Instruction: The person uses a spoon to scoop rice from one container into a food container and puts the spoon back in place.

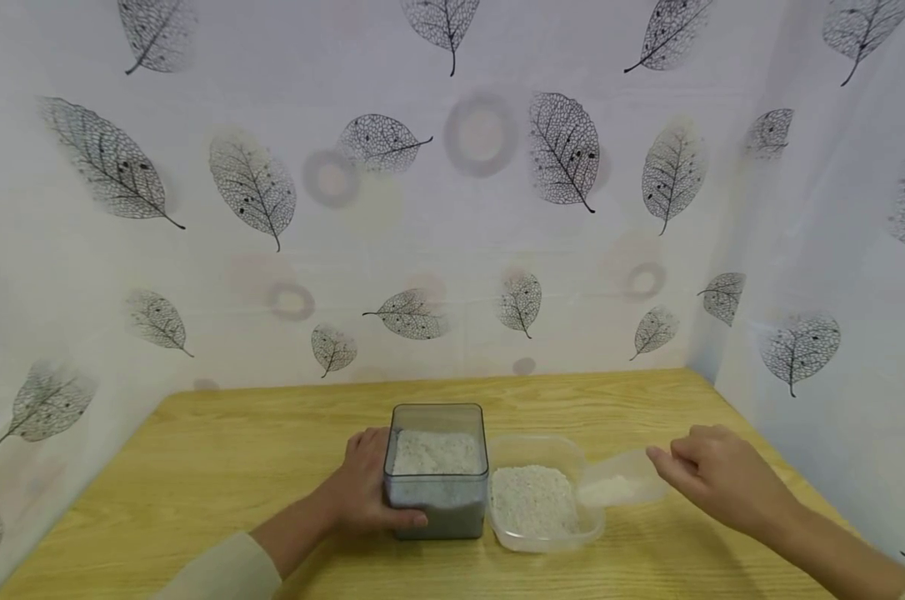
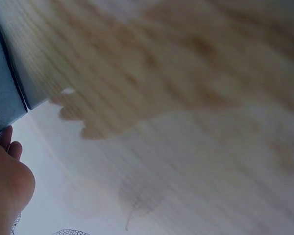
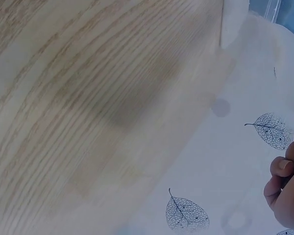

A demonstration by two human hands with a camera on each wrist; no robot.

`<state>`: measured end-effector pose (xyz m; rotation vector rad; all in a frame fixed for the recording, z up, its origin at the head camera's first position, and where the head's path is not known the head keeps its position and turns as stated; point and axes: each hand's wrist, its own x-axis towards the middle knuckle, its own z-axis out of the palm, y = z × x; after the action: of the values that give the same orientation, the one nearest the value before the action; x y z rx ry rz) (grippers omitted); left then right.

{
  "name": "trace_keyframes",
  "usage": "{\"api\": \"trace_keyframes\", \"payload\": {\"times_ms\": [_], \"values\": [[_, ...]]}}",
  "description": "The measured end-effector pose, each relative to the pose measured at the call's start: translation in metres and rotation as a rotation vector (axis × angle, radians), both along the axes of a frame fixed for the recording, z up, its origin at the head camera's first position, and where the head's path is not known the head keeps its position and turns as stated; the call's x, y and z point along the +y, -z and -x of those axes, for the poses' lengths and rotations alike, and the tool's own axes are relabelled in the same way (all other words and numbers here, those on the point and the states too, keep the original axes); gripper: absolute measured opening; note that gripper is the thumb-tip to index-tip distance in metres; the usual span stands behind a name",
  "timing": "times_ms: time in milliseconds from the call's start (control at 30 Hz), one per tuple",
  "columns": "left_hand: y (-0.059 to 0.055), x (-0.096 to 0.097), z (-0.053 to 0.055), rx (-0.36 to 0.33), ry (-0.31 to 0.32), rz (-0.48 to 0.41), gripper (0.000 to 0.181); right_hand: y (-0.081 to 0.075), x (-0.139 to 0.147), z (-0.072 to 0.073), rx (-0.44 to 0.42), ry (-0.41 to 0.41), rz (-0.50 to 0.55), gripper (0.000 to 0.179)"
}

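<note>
Pale cream left sleeve (image 1: 223, 568) is nearest. Smoky-grey square plastic container (image 1: 452, 518) is gripped by left hand (image 1: 364, 487). Translucent white plastic scoop (image 1: 646, 477) is held in curled right hand (image 1: 728, 477), leftward of it, long axis sideways, tip by rounded clear plastic tub (image 1: 546, 543).

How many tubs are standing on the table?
2. The grey tub is held at its side by the left hand; the clear tub is just right of it. Neither is hidden. The right hand holds a scoop, not a tub.
</note>
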<state>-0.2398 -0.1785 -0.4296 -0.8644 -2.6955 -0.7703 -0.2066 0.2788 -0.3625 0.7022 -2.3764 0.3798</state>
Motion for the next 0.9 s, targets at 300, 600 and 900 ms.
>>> {"api": "trace_keyframes", "payload": {"times_ms": [300, 600, 900], "values": [[-0.001, -0.001, -0.002, -0.011, -0.006, 0.005, 0.105, -0.015, -0.014, 0.01, 0.416, -0.232, -0.184, 0.053], [-0.002, -0.001, -0.003, 0.003, -0.011, 0.02, 0.106, -0.043, -0.039, 0.017, 0.673, -0.311, -0.201, 0.05], [-0.001, -0.001, -0.002, 0.01, 0.0, 0.014, 0.106, -0.062, -0.083, 0.023, 0.664, -0.244, -0.063, 0.052]]}}
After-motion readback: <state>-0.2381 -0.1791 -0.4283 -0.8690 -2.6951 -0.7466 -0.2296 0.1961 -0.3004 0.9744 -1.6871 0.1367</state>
